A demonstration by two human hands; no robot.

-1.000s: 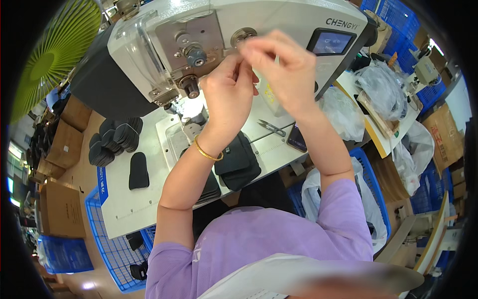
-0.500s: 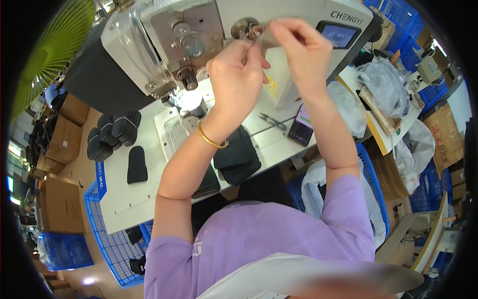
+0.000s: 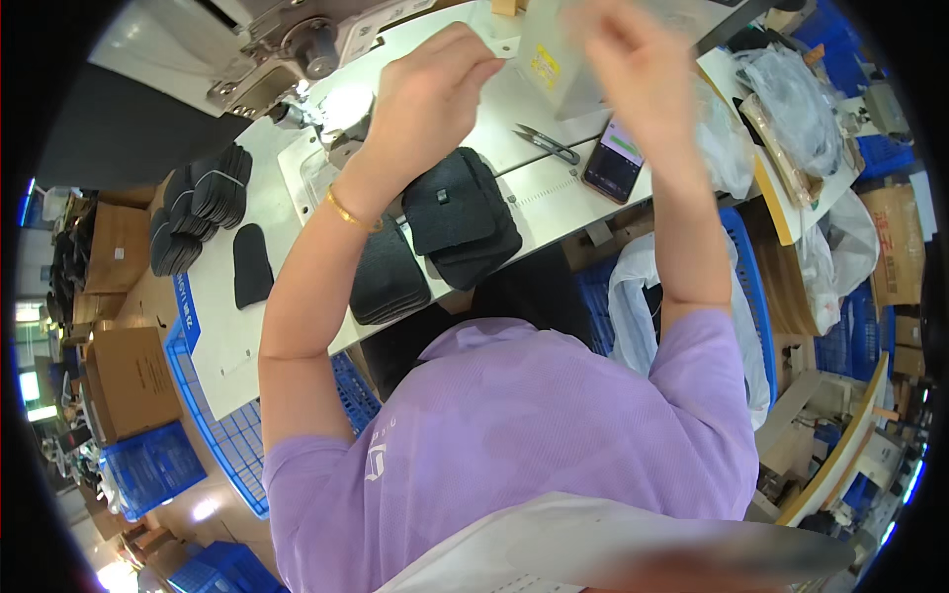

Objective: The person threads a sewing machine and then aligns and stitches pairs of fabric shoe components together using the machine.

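Observation:
My left hand point(image 3: 435, 99) is raised over the white sewing table, close to the right of the sewing machine's needle end point(image 3: 314, 49). Its thumb and fingers are pinched together; whatever they hold is too small to make out. A gold bangle point(image 3: 348, 212) circles that wrist. My right hand point(image 3: 633, 64) is lifted beside the machine's pale upright body point(image 3: 559, 84), and motion smears its fingers. Below my left wrist lie stacks of black fabric pieces point(image 3: 388, 277), with a black padded pile point(image 3: 460, 203) beside them.
Thread snips point(image 3: 547, 143) and a phone point(image 3: 615, 163) lie on the table's right. Tied bundles of black pieces point(image 3: 217, 188) and one loose piece point(image 3: 253, 267) are at left. Blue baskets point(image 3: 213, 435) stand below. Plastic bags point(image 3: 786, 99) cover a side table.
The view has tipped down, so the machine sits higher in the picture. My hands were close together at the machine's metal dial; now they are farther apart, the right one moving fast.

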